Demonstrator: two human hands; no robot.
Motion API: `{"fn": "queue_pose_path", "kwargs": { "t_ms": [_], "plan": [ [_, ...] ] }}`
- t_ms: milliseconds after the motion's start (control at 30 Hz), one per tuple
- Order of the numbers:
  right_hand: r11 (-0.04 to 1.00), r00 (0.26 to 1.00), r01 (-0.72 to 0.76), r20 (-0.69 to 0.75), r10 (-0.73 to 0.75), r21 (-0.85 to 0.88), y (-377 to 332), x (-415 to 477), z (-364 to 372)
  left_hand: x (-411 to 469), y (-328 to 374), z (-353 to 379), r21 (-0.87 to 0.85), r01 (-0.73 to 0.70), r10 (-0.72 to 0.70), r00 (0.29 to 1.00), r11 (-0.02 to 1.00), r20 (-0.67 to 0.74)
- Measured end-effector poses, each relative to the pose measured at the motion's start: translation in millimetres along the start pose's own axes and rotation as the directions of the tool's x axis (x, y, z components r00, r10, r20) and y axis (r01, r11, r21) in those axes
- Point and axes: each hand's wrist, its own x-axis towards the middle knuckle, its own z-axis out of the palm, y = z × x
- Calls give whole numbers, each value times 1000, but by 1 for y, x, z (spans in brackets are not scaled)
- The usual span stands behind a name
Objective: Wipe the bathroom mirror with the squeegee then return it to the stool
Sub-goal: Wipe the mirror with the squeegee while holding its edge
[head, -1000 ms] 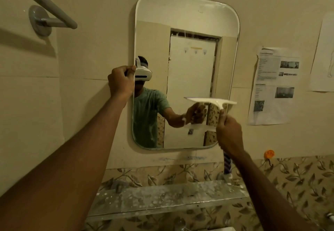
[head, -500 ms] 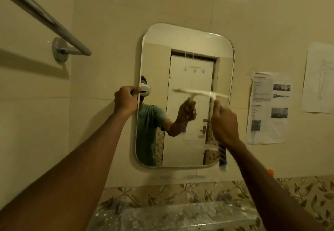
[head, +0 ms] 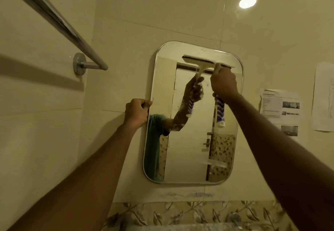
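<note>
One squeegee [head: 207,62] presses its blade against the top of the bathroom's single mirror [head: 191,149], the dark rubber edge lying nearly level just below the upper rim. The right hand [head: 223,84] has its fingers wrapped tight around the handle, whose blue-and-white striped end [head: 220,113] hangs below the fist; the pale neck and blade rise above the knuckles. The left hand [head: 136,112] sits well to the left of and lower than the right-hand fingers, its own fingers curled and pinching the mirror's left edge about midway up. Two bare forearms reach in from the bottom corners.

In the glass, the reflection repeats the grip on the squeegee, a green-shirted torso and a door. To the left of the left-hand fingers, one metal towel bar [head: 59,24] runs diagonally to its round wall mount. To the right of the right-hand fingers, two paper sheets are stuck on the tiles, one printed notice [head: 279,107] and one paler sheet [head: 323,97] at the frame's edge. One round ceiling light [head: 247,2] glows above. A leaf-patterned tile band [head: 180,212] runs below the mirror.

Half a second earlier the blade lay across the mirror's middle; it now stands near the top, and the right hand has climbed with it. The left hand keeps its hold on the same edge.
</note>
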Motion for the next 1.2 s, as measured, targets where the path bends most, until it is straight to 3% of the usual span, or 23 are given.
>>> {"fn": "queue_pose_path", "kwargs": {
  "t_ms": [267, 433, 567, 733, 867, 967, 1100, 1200],
  "plan": [
    [995, 988, -72, 129, 81, -75, 42, -96, 23, 0, -1, -1, -19, 11, -11, 1000, 1000, -1],
    [1000, 1000, 20, 15, -20, 24, 4, -29, -7, -2, -2, 1, -23, -14, 14, 1000, 1000, -16],
    [998, 1000, 8, -27, -10, -64, -22, 30, -17, 0, -5, 2, -23, -1, 0, 1000, 1000, -18],
    [993, 997, 24, 78, -15, -114, 4, -7, -3, 0, -4, 3, -19, -11, 11, 1000, 1000, -17],
    [988, 979, -119, 157, 133, -98, 36, -78, 6, -1, -3, 3, 5, -14, 14, 1000, 1000, -25],
    [988, 967, -123, 212, 140, -90, 35, -84, -5, -2, 0, 2, 9, -18, 18, 999, 1000, -29],
    [999, 994, -33, 107, 36, -30, -2, -27, -25, -5, 0, 1, 9, -41, 41, 998, 999, -39],
    [998, 996, -63, 56, 64, -22, -25, 11, -31, -3, -2, 2, -8, -18, 18, 999, 1000, -34]
  ]
}}
